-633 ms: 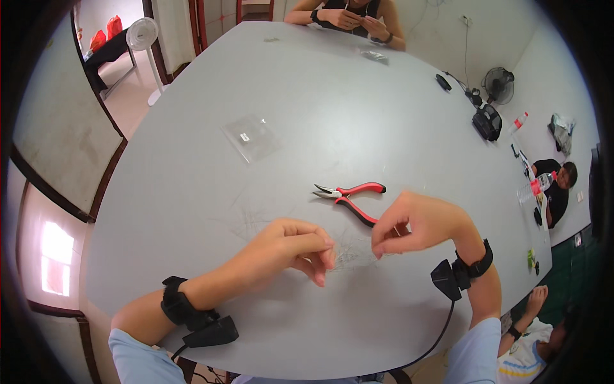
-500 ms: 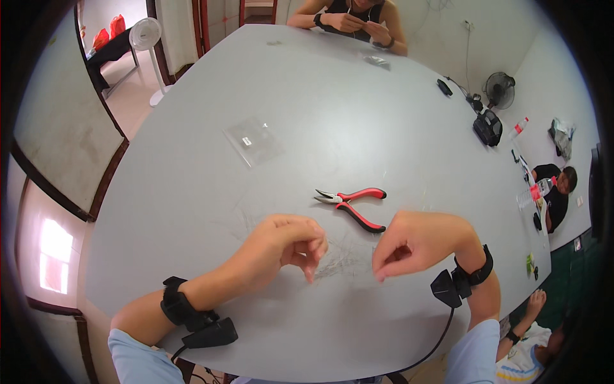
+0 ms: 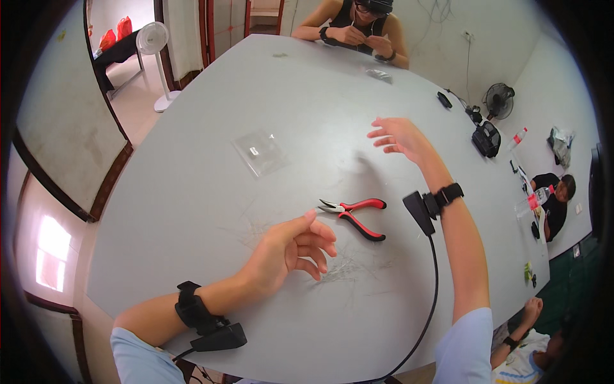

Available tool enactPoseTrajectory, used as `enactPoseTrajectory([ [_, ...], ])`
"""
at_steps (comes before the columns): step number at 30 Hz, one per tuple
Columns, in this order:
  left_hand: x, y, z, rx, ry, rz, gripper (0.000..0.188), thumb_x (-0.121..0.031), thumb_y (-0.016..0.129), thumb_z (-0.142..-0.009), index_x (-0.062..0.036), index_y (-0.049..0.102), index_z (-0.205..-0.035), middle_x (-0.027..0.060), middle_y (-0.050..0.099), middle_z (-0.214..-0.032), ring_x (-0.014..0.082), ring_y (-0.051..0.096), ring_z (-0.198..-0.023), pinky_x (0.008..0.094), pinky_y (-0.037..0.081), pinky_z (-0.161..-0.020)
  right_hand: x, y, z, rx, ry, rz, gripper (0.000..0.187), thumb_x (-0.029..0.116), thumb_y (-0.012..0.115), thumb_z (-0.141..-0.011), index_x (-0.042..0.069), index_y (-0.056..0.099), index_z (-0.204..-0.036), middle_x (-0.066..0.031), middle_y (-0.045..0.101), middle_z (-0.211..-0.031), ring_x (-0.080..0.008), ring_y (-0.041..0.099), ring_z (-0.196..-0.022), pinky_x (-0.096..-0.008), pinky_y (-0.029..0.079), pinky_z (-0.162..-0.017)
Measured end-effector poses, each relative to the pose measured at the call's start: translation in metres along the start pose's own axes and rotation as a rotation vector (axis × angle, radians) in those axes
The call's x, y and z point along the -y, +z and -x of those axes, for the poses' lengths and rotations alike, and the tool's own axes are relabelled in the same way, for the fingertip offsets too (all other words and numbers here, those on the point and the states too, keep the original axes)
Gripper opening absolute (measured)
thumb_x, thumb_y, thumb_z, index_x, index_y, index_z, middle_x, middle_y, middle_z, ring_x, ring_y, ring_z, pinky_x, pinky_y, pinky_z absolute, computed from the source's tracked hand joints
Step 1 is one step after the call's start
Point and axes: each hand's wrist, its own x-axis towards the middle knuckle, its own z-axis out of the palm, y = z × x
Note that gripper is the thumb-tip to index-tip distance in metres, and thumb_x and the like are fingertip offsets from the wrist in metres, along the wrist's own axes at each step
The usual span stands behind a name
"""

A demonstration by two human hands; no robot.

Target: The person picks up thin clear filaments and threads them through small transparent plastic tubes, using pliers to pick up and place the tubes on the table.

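The right hand [image 3: 400,136] has lifted away, grip spread and empty; the left hand [image 3: 288,249], loosely curled, holds nothing beside the red-handled pliers [image 3: 355,214].

A plain workroom is shown: a large grey bench [image 3: 192,192], pliers [image 3: 355,214], standing fans [image 3: 153,40], bare walls.

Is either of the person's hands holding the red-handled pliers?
No, the pliers lie on the table between the left hand and the raised right hand.

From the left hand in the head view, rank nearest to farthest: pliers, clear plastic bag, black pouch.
1. Pliers, just right of the left hand.
2. Clear plastic bag, farther up the table.
3. Black pouch, far right edge.
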Motion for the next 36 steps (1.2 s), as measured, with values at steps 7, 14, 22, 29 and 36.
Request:
enactPoseTrajectory([
  [7,-0.001,0.011,0.0,-0.064,0.017,-0.126,0.034,-0.035,0.041,-0.091,-0.0061,0.056,-0.082,0.0041,0.055,-0.076,0.0161,0.052,-0.064,0.0312,0.045,-0.062,-0.002,-0.049,0.057,0.126,0.022,0.439,0.021,0.021,0.052,-0.087,0.003,0.063,-0.089,-0.0051,0.065,-0.082,-0.0103,0.058,-0.066,-0.0223,0.044,-0.054],
  [14,0.0,0.006,0.0,-0.056,0.033,-0.153,0.029,-0.03,0.05,-0.088,-0.003,0.059,-0.083,0.006,0.057,-0.076,0.0147,0.055,-0.065,0.0299,0.046,-0.06,-0.024,-0.047,0.133,0.368,-0.174,0.783,0.014,0.011,0.068,-0.074,0.01,0.067,-0.088,0.0018,0.061,-0.08,-0.0092,0.055,-0.067,-0.0227,0.044,-0.054],
  [22,0.002,0.007,0.0,-0.055,0.014,-0.179,0.028,-0.029,0.05,-0.088,-0.0027,0.059,-0.083,0.0061,0.057,-0.076,0.0151,0.055,-0.065,0.0304,0.046,-0.06,-0.049,-0.026,0.172,0.005,-0.403,0.839,0.016,0.012,0.07,-0.071,0.01,0.061,-0.084,-0.0001,0.057,-0.086,-0.0163,0.052,-0.07,-0.0281,0.043,-0.06],
  [29,0.001,0.009,0.0,-0.055,0.013,-0.185,0.028,-0.028,0.049,-0.088,-0.0022,0.06,-0.085,0.0064,0.058,-0.077,0.0151,0.055,-0.065,0.0302,0.047,-0.06,-0.06,-0.004,0.173,0.039,-0.663,0.916,0.009,0.001,0.062,-0.074,0.005,0.054,-0.077,-0.0062,0.054,-0.077,-0.0212,0.054,-0.068,-0.0303,0.043,-0.057],
  [36,0.003,0.006,-0.001,-0.038,0.015,-0.192,0.028,-0.028,0.049,-0.088,-0.0021,0.06,-0.084,0.0062,0.058,-0.077,0.0137,0.055,-0.066,0.0297,0.047,-0.06,-0.055,-0.004,0.179,0.033,-0.49,0.785,0.01,-0.003,0.058,-0.076,0.003,0.052,-0.079,-0.0063,0.055,-0.077,-0.0188,0.053,-0.064,-0.0293,0.042,-0.056],
])
